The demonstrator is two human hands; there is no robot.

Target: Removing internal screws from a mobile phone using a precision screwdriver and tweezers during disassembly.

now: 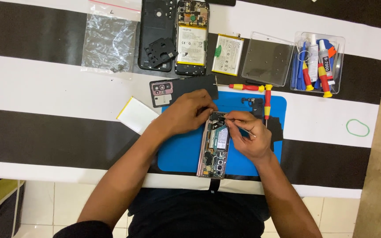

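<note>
pink opened phone (214, 147) between both hands' fingers (203, 111), tweezers (243, 130) above.

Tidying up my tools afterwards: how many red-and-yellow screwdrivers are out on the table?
4 that I can see: one lying flat above the blue mat, one upright at the mat's top edge, two in the clear tool tray. The tray's clutter may hide more.

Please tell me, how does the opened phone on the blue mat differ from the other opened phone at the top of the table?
The opened phone on the blue mat has a pinkish metal frame; the opened phone at the top has a black one. The first is held by the left hand while the right hand brings thin tweezers to it; the second lies untouched. Both lie lengthwise with their insides exposed.
</note>
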